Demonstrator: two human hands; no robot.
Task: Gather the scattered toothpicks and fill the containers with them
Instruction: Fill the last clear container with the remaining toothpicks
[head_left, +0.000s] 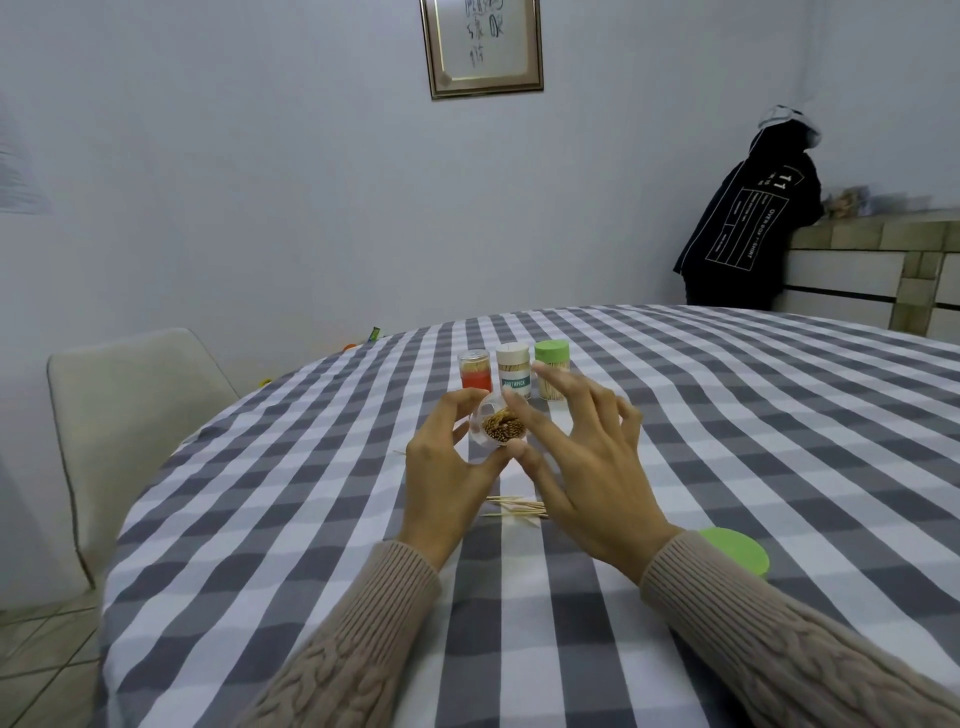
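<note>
1. Head view: the left hand (447, 467) grips a small clear plastic container (491, 428), tilted and packed with thin wooden toothpicks; the right hand (587, 457) hovers beside it, fingers spread, holding nothing.
2. Loose toothpicks (514, 508) lie on the checked tablecloth (727, 415) just nearer: light, stiff, snappable, so probably best pinched mid-length in bundles.

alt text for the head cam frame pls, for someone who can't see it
A person's left hand grips an open clear container packed with toothpicks above a checked table; the right hand hovers beside it, fingers spread. Loose toothpicks lie under the hands, a green lid to the right, three capped containers behind.
</note>
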